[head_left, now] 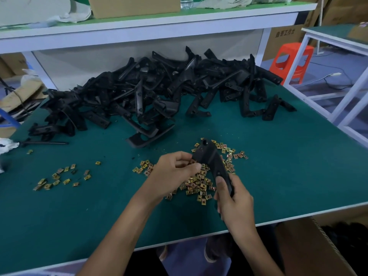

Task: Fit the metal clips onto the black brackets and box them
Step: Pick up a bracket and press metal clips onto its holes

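Note:
My right hand [235, 202] grips the lower end of a black bracket [211, 158], which slants up and away over the table. My left hand [175, 172] pinches a brass-coloured metal clip [192, 161] against the bracket's left edge, fingers curled round it. Under both hands lies a loose heap of metal clips [201, 186]. A big pile of black brackets [151, 92] fills the back of the green table [288, 176].
A smaller scatter of clips [59, 177] lies at the left. An open cardboard box [306, 248] with black parts inside stands below the table's front right edge. A white shelf [139, 30] runs above the bracket pile. An orange stool [292, 60] stands at right.

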Available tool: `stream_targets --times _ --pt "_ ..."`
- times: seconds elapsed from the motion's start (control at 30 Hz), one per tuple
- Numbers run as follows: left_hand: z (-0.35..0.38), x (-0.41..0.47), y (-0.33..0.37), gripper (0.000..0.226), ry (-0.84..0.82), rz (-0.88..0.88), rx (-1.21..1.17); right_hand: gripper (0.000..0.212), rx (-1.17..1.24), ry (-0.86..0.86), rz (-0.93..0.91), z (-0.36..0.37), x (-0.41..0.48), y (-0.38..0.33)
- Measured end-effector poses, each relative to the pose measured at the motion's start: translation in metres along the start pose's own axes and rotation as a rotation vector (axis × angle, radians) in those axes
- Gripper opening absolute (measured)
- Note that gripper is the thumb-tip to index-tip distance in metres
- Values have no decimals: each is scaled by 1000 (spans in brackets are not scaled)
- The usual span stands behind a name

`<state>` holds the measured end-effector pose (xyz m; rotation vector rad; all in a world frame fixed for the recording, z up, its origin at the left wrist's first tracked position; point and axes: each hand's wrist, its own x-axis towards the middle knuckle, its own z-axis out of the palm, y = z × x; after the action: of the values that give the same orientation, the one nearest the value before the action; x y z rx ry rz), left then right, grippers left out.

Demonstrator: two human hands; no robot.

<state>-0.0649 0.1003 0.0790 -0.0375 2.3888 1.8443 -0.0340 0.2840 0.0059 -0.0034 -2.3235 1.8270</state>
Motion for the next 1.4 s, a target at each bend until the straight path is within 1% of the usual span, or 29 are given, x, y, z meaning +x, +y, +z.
stream_targets --times 0.03,0.1,0.17,0.2,0.23,0.27,0.37,0.4,0.5,0.6,0.67,0.73,0.83,0.9,0.97,1.03,1.17,1.27,1.4 --pt "1 0 -2 16 3 33 29 20 10 12 2 0 0 -1" --pt "1 1 -6 19 92 90 112 13 65 51 24 -1 0 -4" --pt "-1 1 -11 11 217 145 236 13 148 86 56 -4 0 -6" --pt "-3 1 -15 10 255 163 316 14 186 97 67 -5 -1 -7" --pt "-6 1 -20 11 260 170 411 16 214 103 74 -6 0 -7" --pt "-9 0 -24 11 232 171 512 18 233 103 80 -7 0 -8" --pt "-11 -5 -39 5 81 153 719 17 268 89 100 -5 2 -8" --pt "-10 -7 -43 7 56 141 766 16 274 85 103 -5 2 -8" --pt "-8 -9 -50 14 73 161 861 15 279 80 100 -5 2 -8" --pt "-10 -8 -50 10 125 223 899 14 279 72 99 -5 1 -9" --pt "-12 -6 -50 11 141 244 872 13 283 71 104 -5 1 -10" --pt "-13 -6 -46 10 174 214 768 12 269 70 108 -5 1 -10" --pt "-15 -5 -39 10 244 79 486 12 247 62 108 -5 0 -11" --pt "-17 -4 -35 11 274 19 280 13 238 56 106 -5 0 -11" --pt "-18 -5 -30 10 286 -8 110 13 236 49 110 -5 0 -11" --pt "-21 -5 -28 15 270 -9 -1 13 239 42 115 -5 0 -11" --pt "-25 -4 -26 26 220 -3 -110 14 226 38 111 -5 -1 -12" --pt "-26 -2 -23 20 223 -7 -178 16 222 40 108 -5 0 -13" --pt "-29 -2 -24 16 188 6 -164 16 218 42 100 -5 0 -13"
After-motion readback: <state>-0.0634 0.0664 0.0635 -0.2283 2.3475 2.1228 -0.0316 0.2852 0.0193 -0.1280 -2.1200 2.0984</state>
